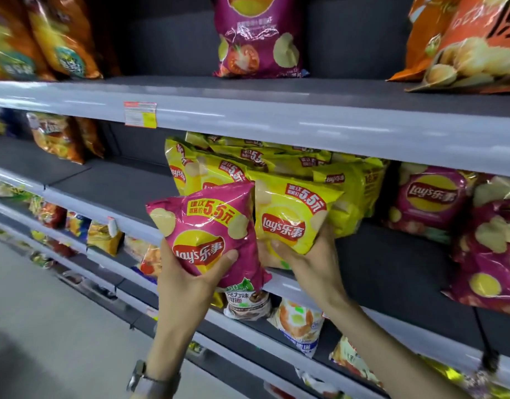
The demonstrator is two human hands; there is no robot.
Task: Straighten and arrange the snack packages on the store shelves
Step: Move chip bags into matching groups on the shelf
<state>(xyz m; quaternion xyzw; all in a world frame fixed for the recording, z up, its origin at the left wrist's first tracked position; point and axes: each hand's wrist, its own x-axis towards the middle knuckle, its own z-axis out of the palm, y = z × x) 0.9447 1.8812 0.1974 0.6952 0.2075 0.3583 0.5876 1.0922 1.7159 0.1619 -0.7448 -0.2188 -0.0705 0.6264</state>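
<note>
We are gripping the pink bag (207, 240) in our left hand (190, 280), fingers curled round it, just left of the yellow bag (288, 217) that our right hand (308, 263) is clasping at the near edge of the shelf (392, 272). We are judging it belongs right, in the pink pile (432, 197), lifted clear of the yellow 1.

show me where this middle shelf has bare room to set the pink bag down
Bare shelf lies left of the yellow pile, up to the orange bags, and right of it, before the pink bags. The yellow pile itself is crowded, bags overlapping.
</note>
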